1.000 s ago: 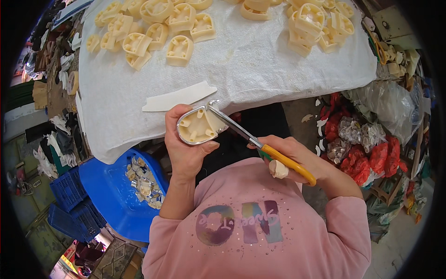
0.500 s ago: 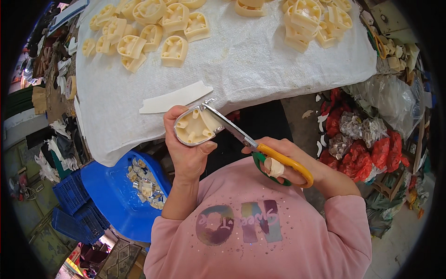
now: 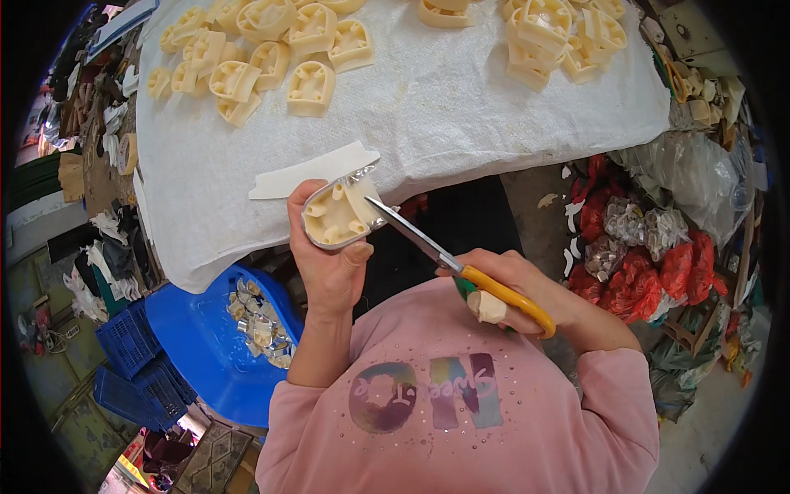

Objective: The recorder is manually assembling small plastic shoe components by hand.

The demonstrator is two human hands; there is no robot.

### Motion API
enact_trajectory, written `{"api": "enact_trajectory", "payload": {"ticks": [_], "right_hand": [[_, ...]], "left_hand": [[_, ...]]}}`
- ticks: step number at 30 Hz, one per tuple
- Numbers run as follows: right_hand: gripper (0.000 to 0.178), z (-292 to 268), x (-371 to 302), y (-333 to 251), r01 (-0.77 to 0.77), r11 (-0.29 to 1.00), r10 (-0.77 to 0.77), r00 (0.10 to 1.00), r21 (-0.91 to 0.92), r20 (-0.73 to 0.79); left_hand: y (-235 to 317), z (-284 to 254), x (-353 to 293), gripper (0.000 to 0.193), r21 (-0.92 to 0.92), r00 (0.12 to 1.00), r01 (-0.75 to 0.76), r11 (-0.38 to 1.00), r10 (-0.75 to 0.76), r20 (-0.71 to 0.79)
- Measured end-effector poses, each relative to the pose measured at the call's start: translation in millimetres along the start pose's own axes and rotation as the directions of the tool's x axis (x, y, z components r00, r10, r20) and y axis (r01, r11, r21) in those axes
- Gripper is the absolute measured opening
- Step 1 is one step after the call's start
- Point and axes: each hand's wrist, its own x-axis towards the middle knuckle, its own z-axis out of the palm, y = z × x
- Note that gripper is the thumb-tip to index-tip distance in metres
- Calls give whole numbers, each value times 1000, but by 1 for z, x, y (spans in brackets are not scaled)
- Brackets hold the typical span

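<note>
My left hand (image 3: 329,272) grips a cream plastic heel-shaped piece (image 3: 333,218), its hollow, ribbed side facing up. Shiny silver covering wraps its outer wall and sticks out at the far right corner. In my right hand (image 3: 514,284) is a pair of scissors (image 3: 424,244) with one yellow and one green handle. The blades look nearly closed, and their tips lie at the straight edge of the piece. Pale tape wraps a finger of that hand. Just beyond the piece, a white strip (image 3: 304,174) lies on the white cloth (image 3: 461,123).
Many cream pieces (image 3: 311,88) lie on the cloth at the far left, with another pile (image 3: 543,37) at the far right. A blue basin (image 3: 193,329) with silver-covered pieces stands at left beside blue crates (image 3: 127,342). Red bags (image 3: 634,280) lie on the right.
The piece has turned in my left hand and shifted slightly down and left. The scissor blades have closed together, and their tips have moved from its far corner to its straight edge.
</note>
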Motion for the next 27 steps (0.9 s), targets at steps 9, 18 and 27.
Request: {"api": "enact_trajectory", "payload": {"ticks": [9, 18, 27], "right_hand": [[57, -44, -7, -33, 40, 582, -151, 987, -812, -59], [43, -52, 0, -54, 118, 369, -201, 979, -922, 45], [54, -57, -11, -56, 76, 387, -214, 977, -919, -10]], "left_hand": [[15, -9, 12, 93, 79, 996, 44, 996, -50, 72], [20, -6, 11, 90, 234, 984, 54, 971, -91, 151], [21, -14, 15, 92, 285, 984, 65, 956, -110, 143]]}}
